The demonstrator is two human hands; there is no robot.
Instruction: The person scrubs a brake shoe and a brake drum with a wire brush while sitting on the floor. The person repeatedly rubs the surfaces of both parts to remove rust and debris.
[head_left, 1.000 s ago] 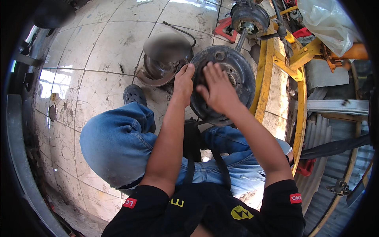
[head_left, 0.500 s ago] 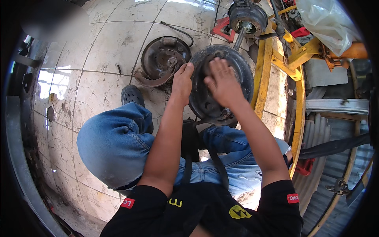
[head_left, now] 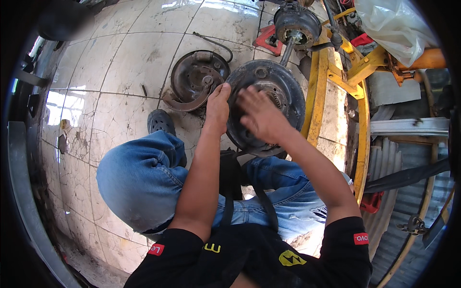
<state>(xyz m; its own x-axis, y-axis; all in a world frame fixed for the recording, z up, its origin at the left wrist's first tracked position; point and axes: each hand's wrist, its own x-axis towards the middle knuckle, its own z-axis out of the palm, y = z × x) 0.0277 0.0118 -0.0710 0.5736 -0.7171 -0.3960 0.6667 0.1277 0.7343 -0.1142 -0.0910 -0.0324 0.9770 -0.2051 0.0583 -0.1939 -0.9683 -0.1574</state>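
A black, round brake backing plate [head_left: 294, 98] stands between my knees, its dished face turned up toward me. My left hand [head_left: 218, 108] is closed on the plate's left edge; some of its fingers are hidden by the rim. Over the left half of the face is my right hand [head_left: 260, 115], fingers stretched out and slightly blurred. It is touching or just above the surface; I cannot tell which. The toothed centre opening shows beside it. Just left lies a second round brake plate [head_left: 185, 79] with a curved brake shoe [head_left: 187, 103] and a hose [head_left: 218, 43].
Behind the plate, a shaft [head_left: 288, 53] leads to a dark brake drum [head_left: 298, 31] near a red stand [head_left: 268, 41]. A yellow metal frame [head_left: 315, 91] rises close on the right. Cracked floor tiles [head_left: 127, 60] spread to the left, with a small dark rod [head_left: 144, 90] on them.
My right hand has swept left and down across the plate's face, uncovering the toothed centre opening. My left hand stays on the edge. The whole view has shifted slightly.
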